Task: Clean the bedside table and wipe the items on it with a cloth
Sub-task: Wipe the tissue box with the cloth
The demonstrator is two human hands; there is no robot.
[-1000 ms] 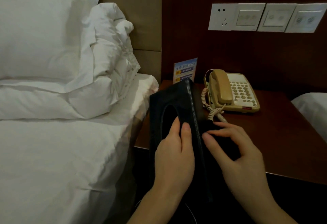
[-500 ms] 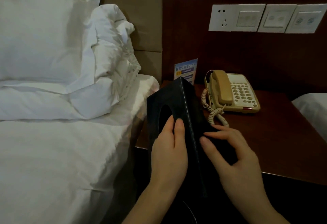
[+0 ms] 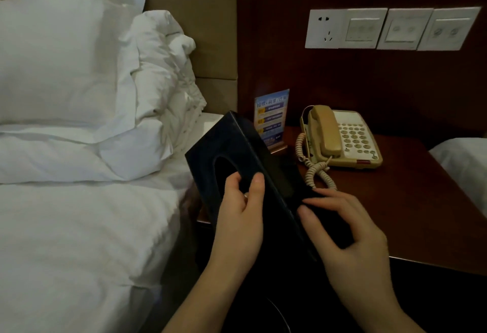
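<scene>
Over the near left corner of the dark wooden bedside table a black tissue box is held tilted, its oval opening facing left. My left hand grips it, fingers hooked into the opening and thumb on the face beside the edge. My right hand is against the box's right side, thumb and fingers bent around what looks like a dark cloth, hard to tell apart from the box. A beige telephone with a coiled cord and a blue standing card are at the back.
A white bed with pillows lies close on the left of the table. A second white bed borders the right side. A socket and switch plates are on the dark wall panel above the telephone.
The far end of the tissue box has swung left, towards the bed. My left fingers have slid into the oval opening. My right hand has stayed on the box's right side.
</scene>
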